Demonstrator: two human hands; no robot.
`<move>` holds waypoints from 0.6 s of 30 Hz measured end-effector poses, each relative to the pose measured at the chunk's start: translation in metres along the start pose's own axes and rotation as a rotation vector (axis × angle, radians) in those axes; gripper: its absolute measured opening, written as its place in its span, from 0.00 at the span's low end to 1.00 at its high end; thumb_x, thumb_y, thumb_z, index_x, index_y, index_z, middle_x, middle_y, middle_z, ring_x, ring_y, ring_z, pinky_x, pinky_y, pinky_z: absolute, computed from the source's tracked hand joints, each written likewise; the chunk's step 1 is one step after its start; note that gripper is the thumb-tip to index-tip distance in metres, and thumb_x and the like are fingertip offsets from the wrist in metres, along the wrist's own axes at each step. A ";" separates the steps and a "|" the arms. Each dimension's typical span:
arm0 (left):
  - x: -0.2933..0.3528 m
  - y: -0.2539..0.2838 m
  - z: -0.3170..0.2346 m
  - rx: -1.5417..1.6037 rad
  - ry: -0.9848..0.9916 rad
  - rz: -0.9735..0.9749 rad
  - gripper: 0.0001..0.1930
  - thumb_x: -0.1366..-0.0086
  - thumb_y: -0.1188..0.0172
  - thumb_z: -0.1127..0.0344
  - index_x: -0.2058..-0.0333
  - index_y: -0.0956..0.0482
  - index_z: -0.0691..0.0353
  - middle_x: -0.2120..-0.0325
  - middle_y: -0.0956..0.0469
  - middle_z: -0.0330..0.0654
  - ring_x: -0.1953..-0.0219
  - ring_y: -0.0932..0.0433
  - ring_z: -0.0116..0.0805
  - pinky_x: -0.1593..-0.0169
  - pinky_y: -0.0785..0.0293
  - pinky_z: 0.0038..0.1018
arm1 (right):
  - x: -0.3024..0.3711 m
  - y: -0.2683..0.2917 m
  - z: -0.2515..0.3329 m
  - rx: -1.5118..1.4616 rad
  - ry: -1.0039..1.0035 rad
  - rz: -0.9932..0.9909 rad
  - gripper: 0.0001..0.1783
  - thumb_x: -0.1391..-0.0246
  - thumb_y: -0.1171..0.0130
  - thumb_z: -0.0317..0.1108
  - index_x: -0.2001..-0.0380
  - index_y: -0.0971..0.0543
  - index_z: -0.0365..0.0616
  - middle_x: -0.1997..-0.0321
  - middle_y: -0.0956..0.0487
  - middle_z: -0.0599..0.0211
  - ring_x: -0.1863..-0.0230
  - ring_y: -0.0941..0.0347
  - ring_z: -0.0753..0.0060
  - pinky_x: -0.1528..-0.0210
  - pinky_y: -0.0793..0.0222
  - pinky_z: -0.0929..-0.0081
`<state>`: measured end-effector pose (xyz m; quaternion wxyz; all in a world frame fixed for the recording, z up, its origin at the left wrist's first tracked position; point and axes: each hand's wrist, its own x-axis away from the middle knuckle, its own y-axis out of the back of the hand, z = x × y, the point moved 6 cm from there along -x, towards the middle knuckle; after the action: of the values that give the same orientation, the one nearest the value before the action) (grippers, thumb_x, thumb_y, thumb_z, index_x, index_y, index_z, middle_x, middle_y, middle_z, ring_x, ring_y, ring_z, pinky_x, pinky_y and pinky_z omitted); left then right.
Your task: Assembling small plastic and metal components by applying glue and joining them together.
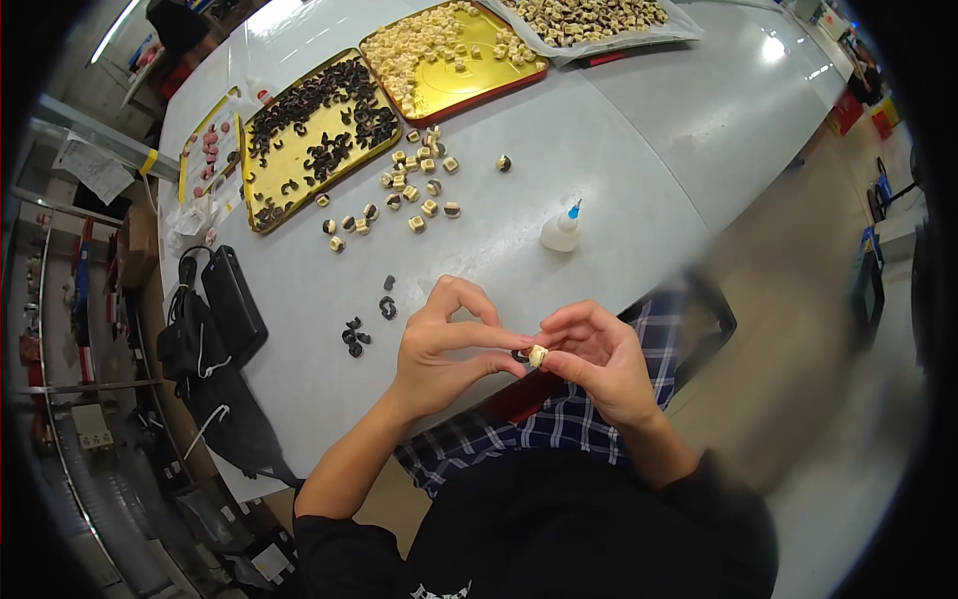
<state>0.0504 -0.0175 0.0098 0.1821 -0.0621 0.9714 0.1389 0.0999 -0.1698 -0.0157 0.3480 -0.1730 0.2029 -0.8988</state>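
Close together above the table's near edge, my two hands meet over small parts. Between the thumb and forefinger of my right hand (611, 367) is a small cream-coloured piece (538, 356). The fingertips of my left hand (437, 351) pinch a small black curved piece (519, 355) right beside it, partly hidden by the fingers. Whether the two pieces touch, I cannot tell. Left of my left hand lie several loose black curved pieces (387, 306). A white squeeze bottle (561, 235) with a blue tip stands upright beyond my right hand.
Cream-and-dark pieces (416, 225) lie scattered mid-table. Behind them stand a yellow tray (282, 205) of black pieces, a gold tray (439, 88) of cream pieces and a plastic-lined tray (684, 30). A black flat box (235, 299) and dark bag (235, 419) lie at left.
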 end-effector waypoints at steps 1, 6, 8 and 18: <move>0.000 0.000 0.001 -0.001 0.005 0.001 0.15 0.63 0.27 0.65 0.71 0.16 0.55 0.73 0.32 0.32 0.68 0.36 0.29 0.65 0.39 0.24 | 0.000 -0.001 -0.001 -0.003 -0.025 0.019 0.15 0.50 0.42 0.21 0.58 0.30 0.34 0.61 0.24 0.60 0.57 0.27 0.74 0.52 0.32 0.77; 0.000 -0.001 0.002 0.010 -0.008 0.007 0.15 0.63 0.27 0.66 0.71 0.16 0.54 0.73 0.31 0.32 0.67 0.35 0.29 0.65 0.38 0.24 | -0.004 0.002 -0.005 -0.048 -0.035 0.053 0.16 0.51 0.41 0.22 0.58 0.31 0.34 0.61 0.24 0.60 0.56 0.27 0.74 0.52 0.32 0.77; 0.000 -0.002 0.002 0.013 -0.010 0.017 0.15 0.63 0.27 0.66 0.71 0.16 0.54 0.73 0.31 0.32 0.67 0.35 0.30 0.65 0.38 0.24 | -0.005 0.000 -0.006 -0.045 -0.049 0.089 0.16 0.50 0.41 0.23 0.58 0.31 0.35 0.61 0.24 0.60 0.56 0.27 0.74 0.52 0.32 0.77; 0.000 -0.003 0.001 -0.031 -0.044 0.023 0.16 0.63 0.27 0.66 0.70 0.16 0.55 0.72 0.31 0.33 0.67 0.34 0.30 0.65 0.37 0.25 | -0.008 -0.007 -0.010 -0.131 -0.117 0.141 0.17 0.49 0.42 0.23 0.56 0.32 0.36 0.59 0.23 0.57 0.55 0.27 0.74 0.51 0.33 0.76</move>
<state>0.0515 -0.0202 0.0085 0.2007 -0.0504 0.9656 0.1574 0.0969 -0.1566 -0.0222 0.4098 -0.2328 0.2525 -0.8451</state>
